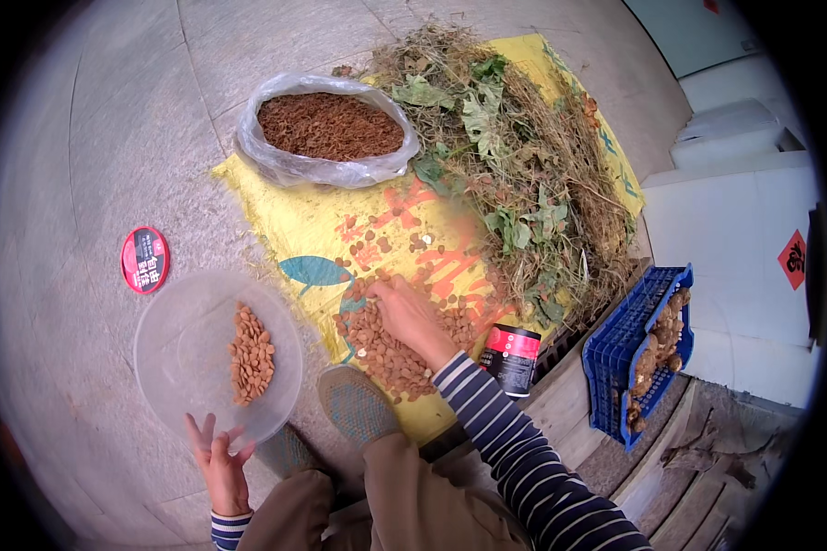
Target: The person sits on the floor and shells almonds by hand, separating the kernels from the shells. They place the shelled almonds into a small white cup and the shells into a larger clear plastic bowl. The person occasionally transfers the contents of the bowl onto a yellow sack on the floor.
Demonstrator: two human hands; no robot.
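My left hand (222,465) is at the near rim of a round translucent plastic tub (179,344), its fingers spread against the tub's wall. Flat brown seeds (251,355) lie in a heap inside the tub. My right hand (403,313) reaches over a larger pile of similar brown seeds (393,365) on a yellow woven plastic sack (282,227). Its thumb and fingertips are close together at the upper edge of the pile; whether a seed is between them cannot be told. Some loose seeds lie scattered further up the sack.
A plastic bag of brown fibrous material (331,127) and a heap of dried plants (517,158) rest on the sack. Right of the seeds stands a black and red canister (511,359). A round red-rimmed lid (145,260) lies left; a blue crate (606,351) of knobbly roots stands right.
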